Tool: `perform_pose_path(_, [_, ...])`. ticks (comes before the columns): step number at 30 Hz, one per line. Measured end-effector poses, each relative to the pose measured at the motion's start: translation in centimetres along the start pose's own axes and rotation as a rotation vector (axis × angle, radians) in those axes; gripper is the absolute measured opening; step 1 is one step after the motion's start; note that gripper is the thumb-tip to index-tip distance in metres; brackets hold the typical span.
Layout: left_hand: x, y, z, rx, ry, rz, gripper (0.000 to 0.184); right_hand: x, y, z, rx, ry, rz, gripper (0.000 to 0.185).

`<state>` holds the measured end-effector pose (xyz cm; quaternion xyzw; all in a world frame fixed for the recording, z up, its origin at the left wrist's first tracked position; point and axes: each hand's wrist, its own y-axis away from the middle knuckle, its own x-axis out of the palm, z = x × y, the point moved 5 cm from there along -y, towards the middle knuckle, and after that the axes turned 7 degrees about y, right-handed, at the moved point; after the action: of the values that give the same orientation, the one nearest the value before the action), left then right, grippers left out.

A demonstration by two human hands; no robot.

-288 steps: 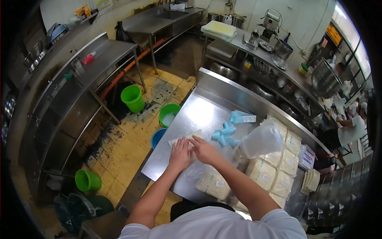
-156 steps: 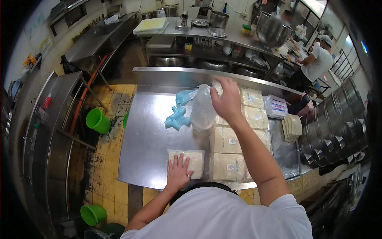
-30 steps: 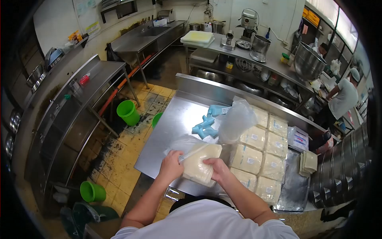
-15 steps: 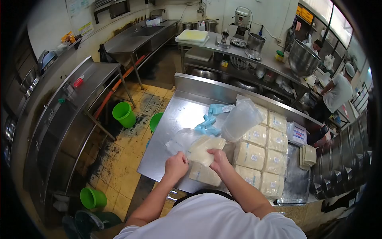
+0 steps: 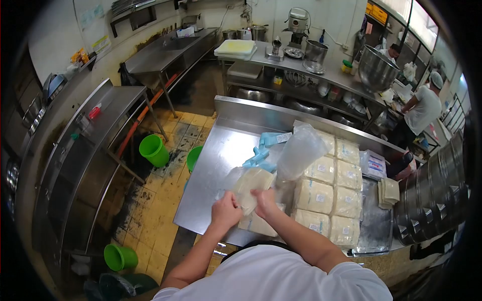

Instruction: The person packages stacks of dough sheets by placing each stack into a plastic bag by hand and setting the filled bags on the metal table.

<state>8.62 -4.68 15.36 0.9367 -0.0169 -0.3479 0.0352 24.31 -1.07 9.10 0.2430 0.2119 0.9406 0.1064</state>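
Note:
My left hand (image 5: pixel 227 210) is closed in a pinch on the edge of a clear plastic bag (image 5: pixel 232 176). My right hand (image 5: pixel 264 203) grips a stack of thin, pale square sheets (image 5: pixel 255 181), which look like dough wrappers. The stack overlaps the bag, and part of it seems to be inside; exactly how far I cannot tell. Just below my hands, a pale packet (image 5: pixel 257 224) lies flat on the steel table. Blue paper-like strips (image 5: pixel 260 156) lie beyond the bag, beside a bundle of clear plastic bags (image 5: pixel 301 153).
Rows of packed pale sheets (image 5: pixel 315 195) cover the table's right part. Further right are a metal tray (image 5: pixel 374 233), a loose stack of squares (image 5: pixel 388 191) and tall steel steamers (image 5: pixel 429 195). Green buckets (image 5: pixel 154 150) stand on the floor at left. A co-worker (image 5: pixel 423 110) stands at back right.
My right hand has moved left with the stack, bringing it over or into the bag beside my left hand. The view has shifted slightly.

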Motion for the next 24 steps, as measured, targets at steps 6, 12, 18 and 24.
perform_pose_path(6, [-1.4, -3.0, -3.1, 0.315, 0.066, -0.208, 0.034, 1.5, 1.8, 0.3, -0.097, 0.184, 0.087, 0.039])
perform_pose_path(12, [-1.1, -5.8, -6.3, 0.466, 0.093, -0.156, 0.021, 1.8, 2.9, 0.5, -0.208, 0.217, 0.147, 0.044])
perform_pose_path(18, [0.3, -7.2, -7.1, 0.535, 0.053, -0.178, 0.011, 1.5, 3.5, 0.5, -0.131, 0.254, 0.181, 0.042])
perform_pose_path(24, [1.2, -4.0, -9.8, 0.727, -0.064, -0.005, 0.010, 1.7, 3.4, -1.5, 0.008, 0.127, 0.284, 0.031])
